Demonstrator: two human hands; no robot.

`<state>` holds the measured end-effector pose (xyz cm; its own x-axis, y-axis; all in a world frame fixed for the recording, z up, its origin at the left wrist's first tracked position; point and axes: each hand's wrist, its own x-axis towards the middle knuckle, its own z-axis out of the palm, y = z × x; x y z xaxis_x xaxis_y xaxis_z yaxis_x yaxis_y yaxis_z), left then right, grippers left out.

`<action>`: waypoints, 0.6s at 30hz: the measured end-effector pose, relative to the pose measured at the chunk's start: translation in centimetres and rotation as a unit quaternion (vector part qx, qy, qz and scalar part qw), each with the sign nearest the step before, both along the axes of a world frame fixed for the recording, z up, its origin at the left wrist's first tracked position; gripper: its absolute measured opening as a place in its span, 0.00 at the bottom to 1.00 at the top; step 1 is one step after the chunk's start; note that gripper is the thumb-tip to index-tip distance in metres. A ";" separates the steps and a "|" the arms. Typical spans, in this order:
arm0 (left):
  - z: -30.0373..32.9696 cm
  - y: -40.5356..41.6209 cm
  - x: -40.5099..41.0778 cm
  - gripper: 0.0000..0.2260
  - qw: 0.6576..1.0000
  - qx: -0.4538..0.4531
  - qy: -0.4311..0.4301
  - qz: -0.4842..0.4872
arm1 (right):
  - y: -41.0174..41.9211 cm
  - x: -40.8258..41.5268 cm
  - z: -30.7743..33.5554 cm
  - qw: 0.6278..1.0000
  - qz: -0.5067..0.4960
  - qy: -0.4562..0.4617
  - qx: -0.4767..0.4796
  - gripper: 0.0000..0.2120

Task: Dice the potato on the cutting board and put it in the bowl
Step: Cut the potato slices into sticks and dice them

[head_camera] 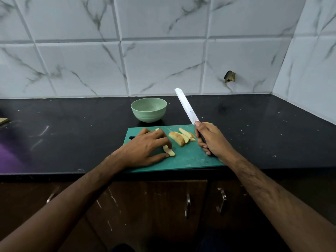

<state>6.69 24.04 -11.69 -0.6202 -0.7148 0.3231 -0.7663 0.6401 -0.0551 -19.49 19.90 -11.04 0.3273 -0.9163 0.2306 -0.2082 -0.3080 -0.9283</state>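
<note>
Nearest the camera, two bare forearms reached up from the bottom corners over dark wooden cabinet doors [149,206] with metal handles. Beyond them a green cutting board [183,159] lay at the front edge of the black countertop [72,128].

The left hand [145,148] rested palm-down on the board's left half, at about 9 o'clock from the board's middle. Its fingers were curled over a pale potato strip [169,150], with the thumb tip touching the strip's near end and a fingertip pressing it from above.

At 3 o'clock from that hand, the right hand [209,139] was wrapped tightly around the dark handle of a knife [186,106], fingers closed together on it. The blade was lifted clear of the board, pointing toward 11 o'clock.

Between the two hands, toward 12 o'clock on the board, lay a small cluster of potato wedges [181,137], overlapping one another, skin showing on some edges.

Just past the board's far edge, at 12 o'clock, stood a light green bowl [148,110]; its visible inside held no potato. Behind it rose a wall of white marbled tiles [163,42].
</note>
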 end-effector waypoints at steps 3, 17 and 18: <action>-0.6 0.5 0.0 0.18 0.999 0.001 0.039 0.032 | 0.2 0.3 0.2 0.999 -0.003 0.035 -0.005 0.20; -1.3 0.5 0.3 0.09 0.980 -0.057 0.160 0.100 | 8.9 -0.6 2.9 0.877 -0.011 0.480 -0.031 0.18; -1.3 0.6 0.3 0.08 0.982 -0.055 0.150 0.095 | 9.1 -0.6 2.7 0.877 -0.012 0.479 -0.027 0.17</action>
